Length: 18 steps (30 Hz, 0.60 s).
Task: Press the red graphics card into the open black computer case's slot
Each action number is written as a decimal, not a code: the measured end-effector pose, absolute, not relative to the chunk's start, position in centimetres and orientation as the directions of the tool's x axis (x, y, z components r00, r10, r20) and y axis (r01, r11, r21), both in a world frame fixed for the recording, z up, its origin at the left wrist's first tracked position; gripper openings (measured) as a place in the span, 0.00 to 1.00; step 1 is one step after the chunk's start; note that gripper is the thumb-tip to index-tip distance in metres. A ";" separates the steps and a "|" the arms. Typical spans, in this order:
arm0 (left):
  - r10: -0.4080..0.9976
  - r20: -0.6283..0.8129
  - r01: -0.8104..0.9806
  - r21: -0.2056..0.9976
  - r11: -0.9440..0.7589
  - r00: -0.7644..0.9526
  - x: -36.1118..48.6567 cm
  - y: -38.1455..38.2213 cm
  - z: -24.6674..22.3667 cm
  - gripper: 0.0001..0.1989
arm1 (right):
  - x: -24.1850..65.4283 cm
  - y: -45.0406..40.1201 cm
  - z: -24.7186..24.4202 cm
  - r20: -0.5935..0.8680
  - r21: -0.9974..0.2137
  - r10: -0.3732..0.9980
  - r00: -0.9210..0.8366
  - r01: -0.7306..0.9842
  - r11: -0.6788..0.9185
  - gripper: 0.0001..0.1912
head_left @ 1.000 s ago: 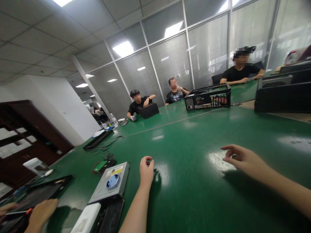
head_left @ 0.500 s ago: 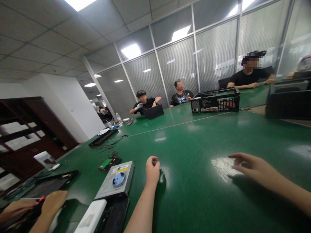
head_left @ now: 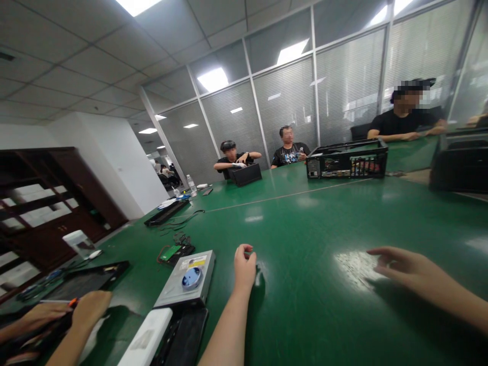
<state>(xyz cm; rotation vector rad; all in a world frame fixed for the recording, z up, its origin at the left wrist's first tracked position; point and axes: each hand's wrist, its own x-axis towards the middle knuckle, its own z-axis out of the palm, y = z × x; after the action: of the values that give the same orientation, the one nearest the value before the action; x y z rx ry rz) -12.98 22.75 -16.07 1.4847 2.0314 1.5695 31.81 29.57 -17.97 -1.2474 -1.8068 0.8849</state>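
Note:
Over the green table (head_left: 297, 244) my left hand (head_left: 245, 267) hovers with its fingers loosely curled, thumb a little apart, nothing held. Closest to it is a silver optical drive (head_left: 173, 284) lying to its left, with a round blue-mirrored disc (head_left: 191, 278) on top. Further right, my right hand (head_left: 404, 267) is held above the tabletop, thumb and fingers apart and free of any object. In front of the drive lie a white oblong box (head_left: 148, 338) and a black flat part (head_left: 186, 338). Behind it is a small green circuit board (head_left: 170, 252).
At left, a co-worker's hands (head_left: 89, 310) are by an orange-and-black tool (head_left: 73, 303) and a black panel (head_left: 95, 279). Across the table are an open computer case (head_left: 346, 162), a black box (head_left: 246, 175) and several seated people. A dark case (head_left: 461, 162) stands at right.
The whole view has shifted slightly, so things appear a little further right. My hands keep nearly the same pose. Across the table, the gloved co-worker's hands have moved closer together over the black box.

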 end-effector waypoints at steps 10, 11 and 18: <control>0.772 0.404 0.578 0.814 -0.058 -0.491 -13.0 23.1 -15.9 0.09 | 30.7 28.1 -15.3 0.059 -0.880 0.926 -0.373 0.418 0.225 0.26; 0.773 0.403 0.577 0.814 -0.059 -0.490 -13.1 23.2 -15.9 0.09 | 30.6 28.0 -15.2 0.058 -0.880 0.923 -0.380 0.417 0.227 0.26; 0.776 0.415 0.590 0.805 -0.068 -0.476 -13.0 23.2 -15.7 0.09 | 30.7 28.6 -16.1 0.057 -0.896 0.916 -0.396 0.385 0.222 0.26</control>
<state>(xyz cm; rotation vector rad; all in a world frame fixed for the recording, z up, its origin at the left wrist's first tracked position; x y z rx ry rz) -12.96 23.22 -15.65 1.5018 2.0153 1.5746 30.69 28.58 -16.09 -1.1973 -1.8945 1.1309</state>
